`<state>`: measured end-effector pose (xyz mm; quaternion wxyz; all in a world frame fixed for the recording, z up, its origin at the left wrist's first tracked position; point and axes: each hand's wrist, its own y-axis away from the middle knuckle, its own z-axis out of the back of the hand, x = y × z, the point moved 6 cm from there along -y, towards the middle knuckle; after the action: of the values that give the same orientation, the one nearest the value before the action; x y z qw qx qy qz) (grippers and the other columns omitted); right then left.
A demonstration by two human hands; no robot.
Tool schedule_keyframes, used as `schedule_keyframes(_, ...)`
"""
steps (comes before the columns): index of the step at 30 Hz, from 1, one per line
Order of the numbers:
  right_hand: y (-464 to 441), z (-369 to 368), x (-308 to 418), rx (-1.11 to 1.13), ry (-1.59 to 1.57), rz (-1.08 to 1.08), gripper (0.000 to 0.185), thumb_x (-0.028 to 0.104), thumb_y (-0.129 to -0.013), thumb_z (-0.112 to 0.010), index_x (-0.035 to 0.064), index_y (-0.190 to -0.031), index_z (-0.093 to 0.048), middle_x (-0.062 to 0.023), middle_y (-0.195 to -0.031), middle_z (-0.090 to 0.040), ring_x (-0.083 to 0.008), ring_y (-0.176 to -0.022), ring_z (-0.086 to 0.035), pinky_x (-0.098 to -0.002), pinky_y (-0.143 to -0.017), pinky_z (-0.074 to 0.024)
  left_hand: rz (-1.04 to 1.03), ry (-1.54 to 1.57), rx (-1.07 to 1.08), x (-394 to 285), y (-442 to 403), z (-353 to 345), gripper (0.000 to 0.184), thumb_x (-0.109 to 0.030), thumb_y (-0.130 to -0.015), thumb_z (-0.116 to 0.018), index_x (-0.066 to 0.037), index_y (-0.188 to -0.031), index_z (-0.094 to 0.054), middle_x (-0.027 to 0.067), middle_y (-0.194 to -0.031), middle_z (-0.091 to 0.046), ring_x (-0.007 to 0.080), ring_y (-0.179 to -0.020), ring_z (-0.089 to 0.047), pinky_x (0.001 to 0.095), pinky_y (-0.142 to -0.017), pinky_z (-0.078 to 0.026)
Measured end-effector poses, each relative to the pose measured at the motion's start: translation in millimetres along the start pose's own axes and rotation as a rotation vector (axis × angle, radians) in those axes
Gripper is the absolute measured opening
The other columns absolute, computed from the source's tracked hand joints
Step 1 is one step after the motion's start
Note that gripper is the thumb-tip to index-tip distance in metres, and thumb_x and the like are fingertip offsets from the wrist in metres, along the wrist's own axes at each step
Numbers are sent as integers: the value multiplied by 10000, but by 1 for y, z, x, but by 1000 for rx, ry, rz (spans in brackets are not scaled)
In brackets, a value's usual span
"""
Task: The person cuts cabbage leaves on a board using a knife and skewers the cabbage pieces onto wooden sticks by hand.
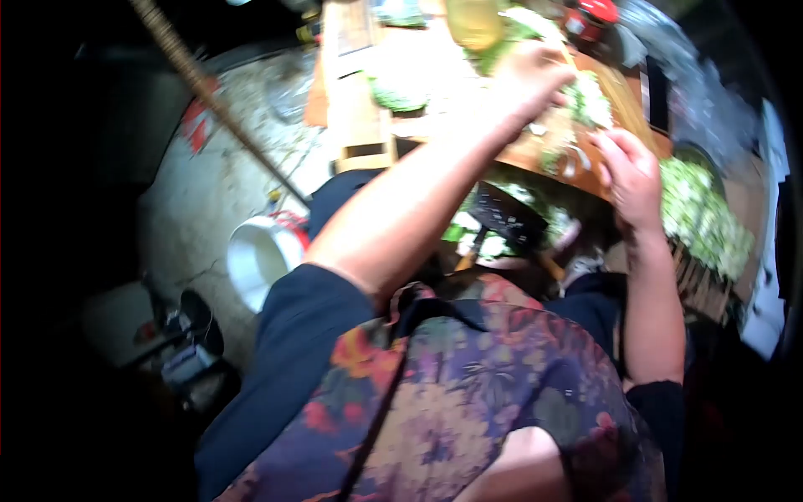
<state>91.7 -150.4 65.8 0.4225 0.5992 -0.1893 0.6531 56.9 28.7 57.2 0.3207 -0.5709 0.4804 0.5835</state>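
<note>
My left hand reaches across the wooden board and is smeared by motion. Its fingers are over or beside pale green chopped leaves, and whether it holds anything does not show. At the board's right front edge is my right hand, thumb and forefinger drawn together near small scraps of leaf. What lies between those fingers, if anything, is too small to make out. Below the board, a dark wide blade flecked with bits rests above more cut greens.
A cut cabbage piece lies left on the brightly lit table. A yellowish container and a red-lidded jar stand at the back. Right are a dark phone-like slab and heaped chopped greens. A white bucket and slanting pole are left.
</note>
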Motion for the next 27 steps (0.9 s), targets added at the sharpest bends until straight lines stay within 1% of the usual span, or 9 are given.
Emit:
schedule_keyframes(2, -3, 5, 1, -47, -103, 43, 161, 176, -909, -586, 24, -876, -631, 52, -612, -490, -20, -526, -408, -183, -487, -306, 14, 28, -73, 17, -14, 13, 440, -198, -843, -599, 6, -1220, -500, 126, -1078, -606, 192, -800, -669, 299, -708, -509)
schedule_keyframes(6, 3, 20, 6, -103, -213, 44, 131, 127, -897, -597, 21, -820, -607, 45, -595, -499, -21, -514, -434, -182, -472, -340, 190, -85, -311, 46, -28, 34, 326, -108, -851, -558, 21, -1150, -567, 134, -1020, -618, 181, -740, -630, 281, -662, -526)
schedule_keyframes(8, 9, 24, 6, -99, -177, 41, 153, 147, -917, -564, 17, -912, -643, 48, -612, -494, -14, -511, -408, -161, -462, -298, 262, -134, -332, 57, -30, 29, 304, -95, -872, -548, 15, -1154, -578, 119, -1046, -618, 170, -697, -621, 267, -631, -528)
schedule_keyframes(11, 15, 32, 12, -104, -166, 61, 122, 106, -904, -577, 17, -826, -606, 42, -630, -532, -12, -518, -447, -183, -476, -376, 309, -188, -238, 77, -41, 17, 323, -119, -889, -552, 1, -1188, -566, 107, -1030, -624, 151, -683, -612, 263, -623, -525)
schedule_keyframes(16, 25, 43, 22, -151, -192, 49, 119, 100, -903, -578, 12, -827, -607, 46, -633, -531, -7, -540, -447, -183, -482, -369, 235, -358, -180, 104, -66, -1, 329, -193, -914, -562, -60, -1215, -563, 120, -976, -629, 128, -675, -610, 261, -598, -513)
schedule_keyframes(18, 26, 46, 18, -130, -179, 57, 153, 137, -929, -540, 21, -910, -639, 54, -671, -532, -5, -536, -441, -156, -507, -367, 36, -625, -202, 108, -80, -6, 342, -200, -910, -562, -68, -1225, -551, 138, -974, -641, 173, -757, -633, 318, -655, -516)
schedule_keyframes(19, 26, 48, 17, -128, -175, 64, 154, 136, -934, -534, 15, -917, -629, 52, -676, -529, -5, -544, -444, -156, -508, -368, -106, -793, -201, 103, -80, -14, 380, -223, -899, -534, -88, -1254, -539, 189, -1066, -646, 347, -1019, -602, 396, -869, -464)
schedule_keyframes(23, 29, 51, 16, -106, -233, 14, 155, 132, -937, -534, 2, -921, -618, 47, -693, -529, -5, -550, -444, -153, -508, -369, 43, -1032, -63, 103, -86, -28, 404, -179, -876, -509, -182, -1279, -529, 203, -1057, -640, 345, -999, -610, 405, -859, -476)
schedule_keyframes(27, 31, 51, 19, -103, -218, -1, 151, 133, -933, -540, 7, -914, -622, 48, -686, -528, -4, -547, -444, -155, -503, -369, 102, -1067, -3, 106, -92, -24, 398, -168, -869, -480, -122, -1260, -538, 207, -1048, -642, 337, -998, -611, 406, -866, -475)
